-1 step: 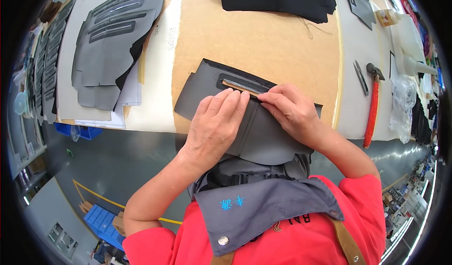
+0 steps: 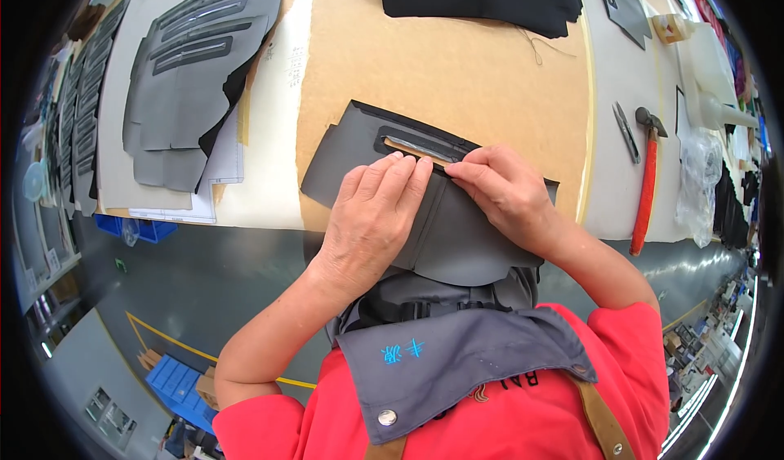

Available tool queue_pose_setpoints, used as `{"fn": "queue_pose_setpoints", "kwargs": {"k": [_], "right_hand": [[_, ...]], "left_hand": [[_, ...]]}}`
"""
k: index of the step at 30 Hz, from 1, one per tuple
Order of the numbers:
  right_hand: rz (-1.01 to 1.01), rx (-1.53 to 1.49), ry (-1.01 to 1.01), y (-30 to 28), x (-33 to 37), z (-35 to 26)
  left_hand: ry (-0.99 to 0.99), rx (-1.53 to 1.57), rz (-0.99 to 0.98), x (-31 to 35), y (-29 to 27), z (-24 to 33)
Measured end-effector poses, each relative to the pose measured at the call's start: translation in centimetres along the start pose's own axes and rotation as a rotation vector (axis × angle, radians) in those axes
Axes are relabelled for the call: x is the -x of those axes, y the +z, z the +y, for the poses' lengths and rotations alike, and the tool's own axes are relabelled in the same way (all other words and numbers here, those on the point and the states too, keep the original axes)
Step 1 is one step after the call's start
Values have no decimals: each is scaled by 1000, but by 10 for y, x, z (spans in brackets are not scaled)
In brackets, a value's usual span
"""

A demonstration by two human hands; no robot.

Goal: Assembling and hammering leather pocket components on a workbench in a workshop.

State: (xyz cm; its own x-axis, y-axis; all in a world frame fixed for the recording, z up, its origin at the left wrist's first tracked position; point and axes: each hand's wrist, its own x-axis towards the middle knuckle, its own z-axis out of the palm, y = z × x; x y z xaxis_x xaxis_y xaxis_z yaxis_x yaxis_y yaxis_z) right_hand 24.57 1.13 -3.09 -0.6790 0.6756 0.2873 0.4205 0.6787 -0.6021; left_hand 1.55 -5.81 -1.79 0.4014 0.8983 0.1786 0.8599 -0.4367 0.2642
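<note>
A dark grey, leather-like panel (image 2: 336,164) lies over the table's near edge, its lower part hanging toward my lap. Near its top runs a long narrow slot (image 2: 408,148) with a black border; tan board shows through the opening. My left hand (image 2: 366,219) rests flat on the panel, fingers stretched out and their tips along the slot's lower edge. At the right end of that slot, the thumb and forefinger of my right hand (image 2: 510,198) pinch the panel's border. Whatever lies exactly between those fingertips is hidden.
Similar grey slotted panels (image 2: 184,100) are stacked on the left of the table. Black fabric (image 2: 482,2) lies at the far side. Toward the right are thread snips (image 2: 626,133), a red-handled hammer (image 2: 645,186) and a clear plastic bag (image 2: 698,186). Blue bins (image 2: 180,386) stand on the floor.
</note>
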Motion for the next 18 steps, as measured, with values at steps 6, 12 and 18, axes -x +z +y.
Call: {"fn": "queue_pose_setpoints", "kwargs": {"k": [6, 12, 18], "right_hand": [[-32, 197, -191, -6, -4, -6], [33, 12, -9, -3, 9, 0], [0, 228, -238, -8, 8, -3]], "left_hand": [[25, -44, -2, 2, -1, 4], [40, -20, -17, 2, 0, 6], [52, 5, -5, 1, -1, 7]]}}
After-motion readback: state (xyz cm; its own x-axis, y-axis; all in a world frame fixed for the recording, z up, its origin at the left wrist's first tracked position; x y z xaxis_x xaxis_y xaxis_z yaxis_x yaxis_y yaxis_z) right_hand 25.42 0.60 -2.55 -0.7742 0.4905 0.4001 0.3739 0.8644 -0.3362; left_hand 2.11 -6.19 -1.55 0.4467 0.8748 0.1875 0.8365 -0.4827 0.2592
